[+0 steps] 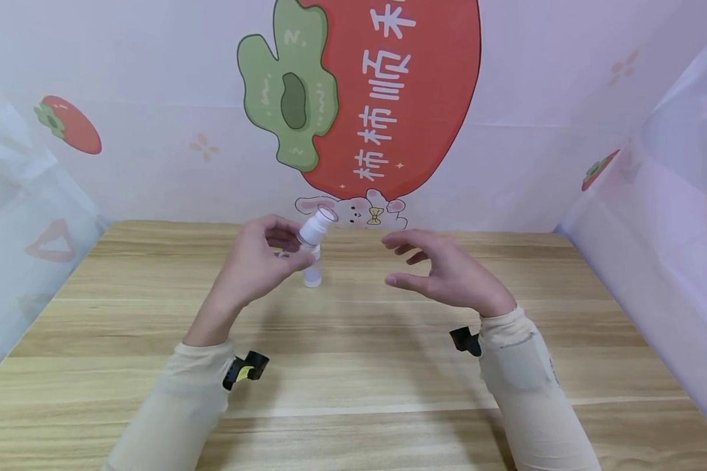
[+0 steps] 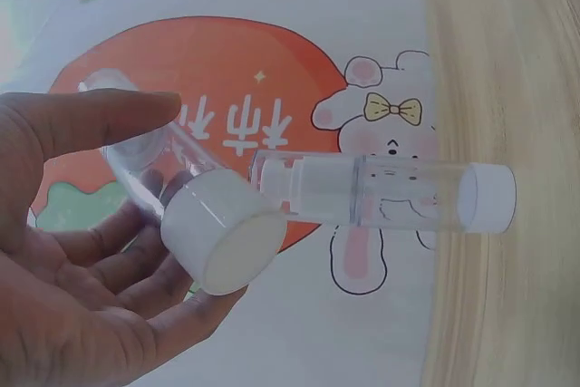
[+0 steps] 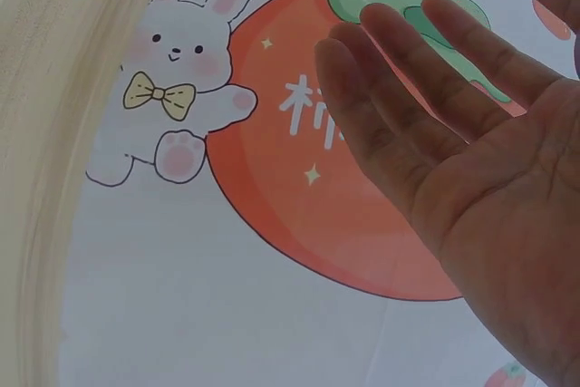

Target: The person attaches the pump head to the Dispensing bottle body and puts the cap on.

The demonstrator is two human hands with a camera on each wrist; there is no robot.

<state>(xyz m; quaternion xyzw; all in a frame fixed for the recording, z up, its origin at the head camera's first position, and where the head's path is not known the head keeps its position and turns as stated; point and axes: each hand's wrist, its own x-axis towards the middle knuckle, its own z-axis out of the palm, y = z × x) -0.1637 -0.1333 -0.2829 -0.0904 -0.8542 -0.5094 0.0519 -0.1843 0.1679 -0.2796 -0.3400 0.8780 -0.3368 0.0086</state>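
My left hand (image 1: 262, 255) grips a small clear bottle (image 1: 315, 229) with white parts, tilted and held above the table. In the left wrist view, the thumb and fingers hold its clear body, and the white base of the held bottle (image 2: 222, 233) faces the camera. A second clear bottle (image 1: 312, 275) with a white base stands upright on the table just behind the held one, partly hidden by it in the head view. Off to the right, my right hand (image 1: 453, 271) hovers with fingers loosely extended and nothing in its grasp; its palm shows in the right wrist view.
The wood-grain table (image 1: 353, 386) ends at a pale backdrop (image 1: 153, 170) printed with a big red persimmon and a rabbit. Similar sheets hang along both sides. Each sleeve carries a small black camera mount (image 1: 253, 366) at the wrist.
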